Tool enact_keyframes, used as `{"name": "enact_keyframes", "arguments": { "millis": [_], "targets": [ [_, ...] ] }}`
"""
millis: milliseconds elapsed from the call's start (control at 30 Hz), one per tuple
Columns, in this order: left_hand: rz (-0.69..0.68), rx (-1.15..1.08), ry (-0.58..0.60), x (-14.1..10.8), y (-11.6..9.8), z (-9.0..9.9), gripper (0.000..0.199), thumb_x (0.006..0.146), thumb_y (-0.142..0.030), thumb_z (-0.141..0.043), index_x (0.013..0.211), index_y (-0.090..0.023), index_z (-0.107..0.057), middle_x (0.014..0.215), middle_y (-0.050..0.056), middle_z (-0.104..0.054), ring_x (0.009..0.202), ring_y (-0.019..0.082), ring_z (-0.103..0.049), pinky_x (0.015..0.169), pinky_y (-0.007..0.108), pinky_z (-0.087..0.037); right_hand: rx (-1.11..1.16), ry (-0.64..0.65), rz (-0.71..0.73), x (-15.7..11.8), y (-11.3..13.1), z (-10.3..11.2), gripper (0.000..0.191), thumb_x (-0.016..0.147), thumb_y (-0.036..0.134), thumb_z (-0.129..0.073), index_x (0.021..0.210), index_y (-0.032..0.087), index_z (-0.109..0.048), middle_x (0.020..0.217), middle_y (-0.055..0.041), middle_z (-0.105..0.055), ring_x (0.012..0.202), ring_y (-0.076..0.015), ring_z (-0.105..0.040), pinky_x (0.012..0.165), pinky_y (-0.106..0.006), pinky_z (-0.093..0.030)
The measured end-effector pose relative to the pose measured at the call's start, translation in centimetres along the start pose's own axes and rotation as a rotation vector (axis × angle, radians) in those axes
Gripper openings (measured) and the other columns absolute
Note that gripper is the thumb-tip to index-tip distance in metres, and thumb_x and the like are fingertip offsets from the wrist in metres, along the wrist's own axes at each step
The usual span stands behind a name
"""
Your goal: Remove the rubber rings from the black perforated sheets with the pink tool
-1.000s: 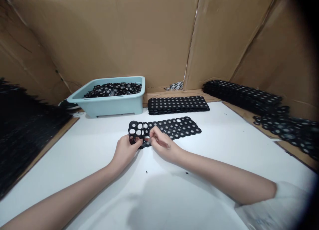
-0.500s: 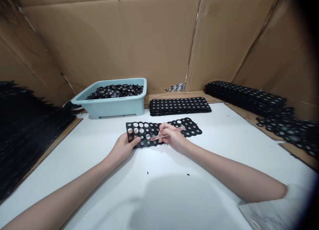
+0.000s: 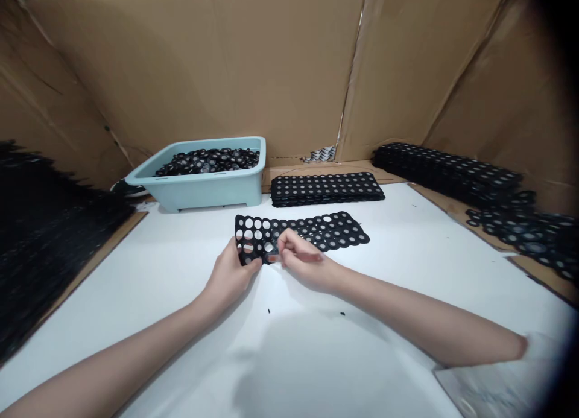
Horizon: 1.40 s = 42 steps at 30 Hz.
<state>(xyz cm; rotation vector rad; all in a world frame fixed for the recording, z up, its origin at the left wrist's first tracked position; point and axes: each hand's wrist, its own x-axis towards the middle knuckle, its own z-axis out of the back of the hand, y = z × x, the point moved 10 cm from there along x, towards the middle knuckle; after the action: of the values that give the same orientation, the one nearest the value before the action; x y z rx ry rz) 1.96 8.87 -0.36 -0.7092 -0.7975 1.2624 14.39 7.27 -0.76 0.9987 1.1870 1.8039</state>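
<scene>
A black sheet of joined rings (image 3: 341,231) lies over the white table, its left end tilted up. Several of its rings at the left are open holes; others hold pale grey discs. My left hand (image 3: 231,272) grips the lower left corner, thumb in front and fingers partly hidden behind. My right hand (image 3: 304,258) is closed around a thin clear tool with a reddish part (image 3: 274,258), whose tip is at the sheet's lower edge, close to my left thumb.
Behind stands a light blue bin (image 3: 212,190) full of black round pieces. Beside it lies a stack of black sheets (image 3: 328,190). More sheets are piled at the right (image 3: 447,171), and a dark heap (image 3: 49,243) fills the left. Cardboard walls (image 3: 289,62) enclose the table (image 3: 181,345).
My right hand and the tool have moved slightly left and down along the sheet. The sheet's left end is tilted up more, and my left thumb sits lower on it.
</scene>
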Motion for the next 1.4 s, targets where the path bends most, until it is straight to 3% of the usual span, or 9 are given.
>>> {"name": "enact_keyframes", "arguments": {
  "millis": [167,333,433,600,833,1067,1167,1267,1400],
  "targets": [
    [0.005,0.072,-0.014,-1.1,-1.3,-0.1,0.024,0.07,-0.022,-0.051,0.094,-0.019,-0.049,0.091,0.004,-0.061,0.085,0.021,-0.057,0.072,0.03,-0.042,-0.104,0.016,0.088,0.0,0.9,-0.9,0.008,0.078,0.017,-0.037,0.085,0.021,-0.038,0.068,0.0037,-0.045,0.055,-0.0088,-0.039,0.052,-0.021,-0.03],
    [-0.019,0.234,0.013,0.3,-0.6,0.8,0.015,0.068,-0.026,-0.051,0.081,-0.019,-0.05,0.082,0.003,-0.061,0.079,0.023,-0.056,0.067,0.029,-0.039,0.332,-0.107,-0.082,1.5,-2.2,1.8,0.009,0.07,0.015,-0.038,0.077,0.02,-0.035,0.058,0.005,-0.045,0.051,-0.0096,-0.045,0.045,-0.02,-0.027],
    [0.051,0.218,0.04,1.1,1.0,1.1,0.012,0.065,-0.028,-0.053,0.072,-0.018,-0.051,0.073,0.002,-0.06,0.072,0.022,-0.055,0.064,0.03,-0.038,0.422,-0.155,-0.133,1.6,-2.8,2.8,0.01,0.067,0.013,-0.038,0.074,0.02,-0.036,0.054,0.0056,-0.044,0.048,-0.0091,-0.045,0.043,-0.019,-0.024],
    [0.102,0.115,0.019,1.3,1.7,1.4,0.012,0.061,-0.028,-0.056,0.066,-0.018,-0.051,0.066,-0.001,-0.057,0.067,0.019,-0.053,0.063,0.028,-0.037,0.249,-0.111,-0.13,0.9,-1.6,2.2,0.005,0.072,0.015,-0.039,0.074,0.019,-0.039,0.052,0.0062,-0.042,0.051,-0.0091,-0.046,0.048,-0.02,-0.03],
    [0.11,-0.058,-0.039,0.0,0.7,1.0,0.008,0.061,-0.023,-0.055,0.063,-0.018,-0.048,0.066,-0.001,-0.057,0.066,0.017,-0.052,0.061,0.025,-0.038,0.071,-0.072,-0.075,0.3,-1.2,1.4,0.003,0.08,0.02,-0.038,0.082,0.021,-0.039,0.065,0.0032,-0.045,0.066,-0.012,-0.052,0.053,-0.021,-0.032],
    [0.07,0.035,-0.009,-1.4,-1.3,0.4,0.009,0.066,-0.024,-0.052,0.07,-0.018,-0.056,0.074,0.002,-0.062,0.075,0.021,-0.055,0.069,0.028,-0.039,-0.253,-0.046,0.103,0.1,1.0,-0.1,0.007,0.08,0.018,-0.035,0.086,0.022,-0.039,0.064,0.0046,-0.044,0.052,-0.0089,-0.039,0.05,-0.021,-0.028],
    [0.031,0.076,0.003,-0.8,-1.4,0.9,0.01,0.065,-0.025,-0.054,0.07,-0.018,-0.058,0.075,0.003,-0.064,0.076,0.022,-0.056,0.068,0.029,-0.039,-0.096,-0.045,0.046,0.7,0.1,0.2,0.007,0.081,0.021,-0.036,0.087,0.021,-0.04,0.066,0.0035,-0.049,0.053,-0.009,-0.041,0.05,-0.021,-0.029],
    [0.011,0.076,-0.043,0.2,-0.8,1.9,0.011,0.063,-0.026,-0.057,0.071,-0.018,-0.057,0.075,0.002,-0.063,0.073,0.021,-0.056,0.067,0.028,-0.039,0.256,-0.016,-0.096,1.5,-1.8,0.9,0.005,0.079,0.024,-0.038,0.08,0.019,-0.041,0.061,0.0021,-0.053,0.046,-0.0077,-0.038,0.045,-0.02,-0.027],
    [0.117,-0.041,-0.045,1.1,1.5,2.1,0.017,0.057,-0.027,-0.061,0.067,-0.017,-0.052,0.066,0.0,-0.057,0.065,0.018,-0.054,0.062,0.027,-0.04,0.527,-0.093,-0.176,2.0,-2.9,2.5,0.009,0.075,0.021,-0.041,0.068,0.017,-0.044,0.056,0.0004,-0.054,0.042,-0.0064,-0.036,0.044,-0.02,-0.025]
  ]
}}
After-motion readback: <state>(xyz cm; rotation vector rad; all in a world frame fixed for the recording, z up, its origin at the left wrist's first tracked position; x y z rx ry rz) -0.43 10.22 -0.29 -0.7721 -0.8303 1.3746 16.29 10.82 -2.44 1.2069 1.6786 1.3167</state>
